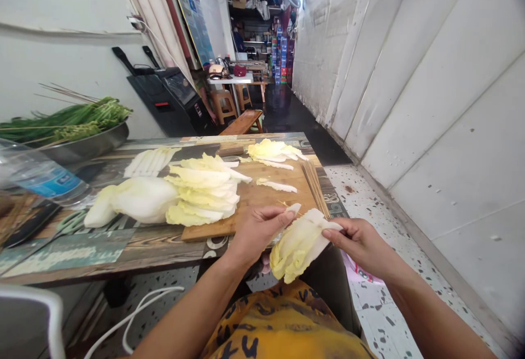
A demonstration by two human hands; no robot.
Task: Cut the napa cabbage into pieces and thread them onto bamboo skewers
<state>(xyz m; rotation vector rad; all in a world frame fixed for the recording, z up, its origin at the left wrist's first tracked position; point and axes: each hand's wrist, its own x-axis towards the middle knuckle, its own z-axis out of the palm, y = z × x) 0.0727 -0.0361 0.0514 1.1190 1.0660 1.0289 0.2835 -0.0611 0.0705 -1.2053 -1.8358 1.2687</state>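
Observation:
Pale yellow cabbage leaves (pixel 301 244), layered together, hang over the front edge of the cutting board (pixel 266 200). My right hand (pixel 363 244) pinches their white end at the right. At their left, my left hand (pixel 262 230) has thumb and fingers closed on the white tip of a leaf piece. Cut cabbage pieces (pixel 205 189) lie in a spread pile at the board's left, with a smaller pile (pixel 273 151) at its back and a single strip (pixel 279 186) between. Thin wooden skewers (pixel 315 187) lie along the board's right edge.
Whole cabbages (pixel 143 199) rest left of the board, beside green-handled scissors (pixel 71 221), a black-handled knife (pixel 33 225) and a plastic bottle (pixel 53 181). A metal bowl (pixel 94 143) of greens stands at the back left. A wooden bench (pixel 241 123) is beyond the table.

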